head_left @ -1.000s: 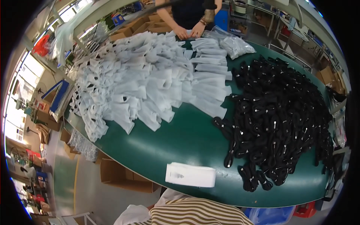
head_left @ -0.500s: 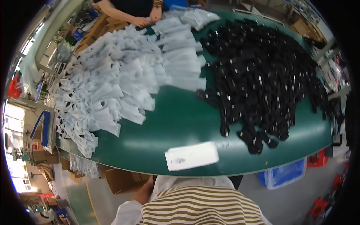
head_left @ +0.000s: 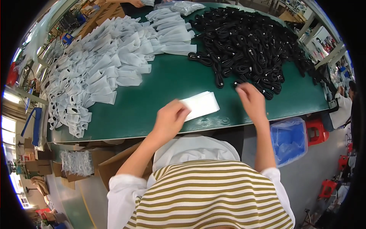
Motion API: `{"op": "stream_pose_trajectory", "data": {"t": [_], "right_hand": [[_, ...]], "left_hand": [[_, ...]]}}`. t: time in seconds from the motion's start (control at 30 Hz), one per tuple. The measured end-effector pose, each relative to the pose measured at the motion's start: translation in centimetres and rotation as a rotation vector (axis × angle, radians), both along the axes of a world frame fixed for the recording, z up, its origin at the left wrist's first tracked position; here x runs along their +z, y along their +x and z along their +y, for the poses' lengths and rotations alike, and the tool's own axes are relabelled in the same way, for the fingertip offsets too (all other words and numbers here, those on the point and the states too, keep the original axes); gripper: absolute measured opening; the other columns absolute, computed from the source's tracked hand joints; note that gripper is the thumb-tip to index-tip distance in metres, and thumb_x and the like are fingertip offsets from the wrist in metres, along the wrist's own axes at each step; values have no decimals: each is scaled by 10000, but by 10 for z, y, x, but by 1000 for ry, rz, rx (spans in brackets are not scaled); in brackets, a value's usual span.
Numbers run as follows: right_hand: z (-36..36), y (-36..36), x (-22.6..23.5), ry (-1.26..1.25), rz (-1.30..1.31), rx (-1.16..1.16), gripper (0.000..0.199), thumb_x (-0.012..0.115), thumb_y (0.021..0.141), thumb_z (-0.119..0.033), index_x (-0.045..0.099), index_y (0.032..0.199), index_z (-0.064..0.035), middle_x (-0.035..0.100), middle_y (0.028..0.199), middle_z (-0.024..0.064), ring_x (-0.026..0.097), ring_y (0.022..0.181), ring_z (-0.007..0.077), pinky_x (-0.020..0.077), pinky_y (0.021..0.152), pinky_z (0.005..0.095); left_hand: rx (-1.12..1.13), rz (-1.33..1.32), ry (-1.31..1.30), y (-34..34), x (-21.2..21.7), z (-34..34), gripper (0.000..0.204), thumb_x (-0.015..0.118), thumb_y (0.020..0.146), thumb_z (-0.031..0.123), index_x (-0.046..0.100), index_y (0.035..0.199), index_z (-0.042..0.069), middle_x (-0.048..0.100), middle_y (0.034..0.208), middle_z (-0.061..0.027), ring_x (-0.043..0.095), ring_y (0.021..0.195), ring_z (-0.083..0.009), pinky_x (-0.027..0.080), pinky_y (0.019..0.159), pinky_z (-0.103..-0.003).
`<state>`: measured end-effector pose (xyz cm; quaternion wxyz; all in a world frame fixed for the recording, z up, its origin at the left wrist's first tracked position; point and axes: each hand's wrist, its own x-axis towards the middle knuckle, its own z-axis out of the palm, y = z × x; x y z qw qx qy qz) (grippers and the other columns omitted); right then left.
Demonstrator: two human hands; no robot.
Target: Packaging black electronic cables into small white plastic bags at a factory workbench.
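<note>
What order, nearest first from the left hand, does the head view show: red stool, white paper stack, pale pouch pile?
1. White paper stack, immediately right
2. Pale pouch pile, up and left
3. Red stool, far right

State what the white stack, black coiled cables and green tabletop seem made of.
White stack: probably paper or card, smooth; flat, crisp edges.
Black coiled cables: likely plastic or woven sheathing, matte; bent loops, metallic glints.
Green tabletop: laminate or rubbery sheet, unclear; smooth, glossy, reflecting light.

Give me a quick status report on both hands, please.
Left hand at left end of white papers, grip unclear. Right hand near black cables, contact unclear. Papers flat on green table. White bags heaped left, away from both hands.
</note>
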<state>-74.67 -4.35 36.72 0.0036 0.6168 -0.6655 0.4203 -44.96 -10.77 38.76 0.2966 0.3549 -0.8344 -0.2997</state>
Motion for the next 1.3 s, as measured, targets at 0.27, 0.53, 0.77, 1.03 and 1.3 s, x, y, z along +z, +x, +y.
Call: {"op": "stream_pose_trajectory", "data": {"t": [0.27, 0.53, 0.77, 1.03, 1.3], "right_hand": [[-107, 13, -61, 170, 461, -216, 275, 631, 934, -249, 624, 1075, -13, 647, 826, 163, 647, 630, 321, 517, 597, 391], [-3, 9, -23, 216, -502, 22, 187, 506, 970, -87, 614, 1096, -1, 643, 705, 83, 565, 555, 132, 456, 540, 267], [42, 5, -27, 164, -286, 83, 200, 505, 966, -43, 621, 1122, 4, 630, 736, 62, 540, 594, 109, 444, 566, 271], [44, 9, -12, 134, 23, 202, 188, 550, 922, -20, 632, 1091, -9, 633, 861, 134, 627, 682, 252, 489, 629, 352], [22, 9, -4, 676, -985, 179, 243, 474, 987, -114, 647, 1081, 28, 637, 770, 68, 488, 520, 106, 397, 494, 254]], "left_hand": [[-6, -27, -320, -96, -69, -24, 111, 698, 838, 104, 623, 880, 34, 608, 882, -107, 613, 783, -305, 493, 667, -403], [16, -1, -79, -87, -80, -26, 123, 692, 826, 131, 604, 860, 53, 579, 888, -89, 593, 849, -306, 483, 698, -434], [-15, -37, -270, -98, -72, -20, 86, 675, 846, 110, 620, 863, 46, 605, 854, -100, 611, 813, -313, 477, 677, -423], [-25, 157, 179, -86, -70, -27, 77, 658, 853, 69, 618, 902, 25, 619, 938, -118, 613, 801, -318, 489, 691, -426], [-216, 287, -21, -78, -57, -37, 69, 650, 855, 16, 623, 918, 10, 610, 929, -118, 597, 787, -283, 492, 716, -391]]}}
